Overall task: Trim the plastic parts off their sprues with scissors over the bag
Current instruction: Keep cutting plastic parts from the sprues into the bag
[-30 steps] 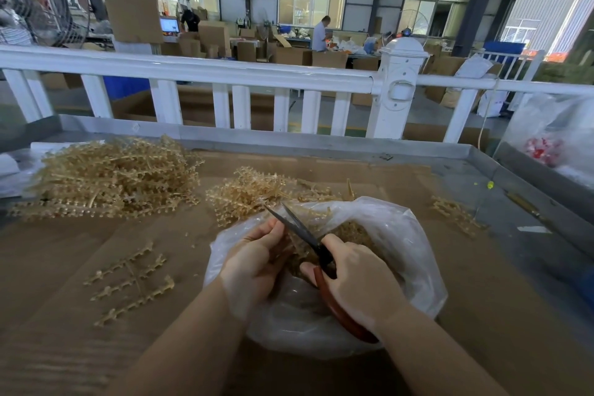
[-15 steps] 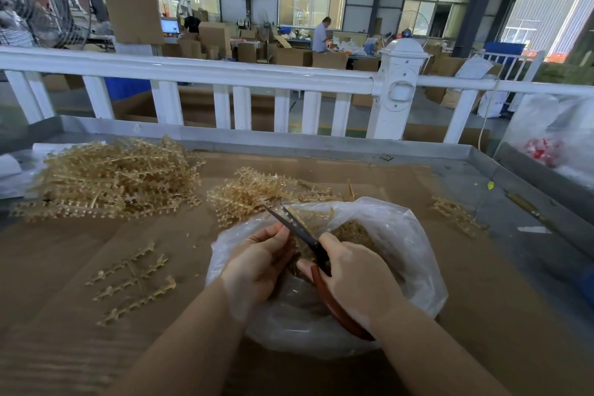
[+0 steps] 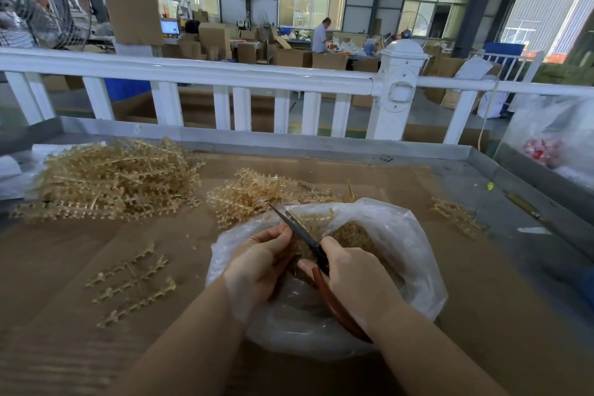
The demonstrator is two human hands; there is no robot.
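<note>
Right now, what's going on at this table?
A person is trimming tan plastic parts over a clear plastic bag. The right hand grips red-handled scissors, blades pointing up and away, while the left hand holds a piece at the blades. Untrimmed sprues are heaped at the far left.

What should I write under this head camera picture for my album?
Right hand works scissors beside the left hand over a clear bag.

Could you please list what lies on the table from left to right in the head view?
Big pile of sprues → loose sprues → small pile of sprues → clear bag under both hands → stray sprues.
</note>
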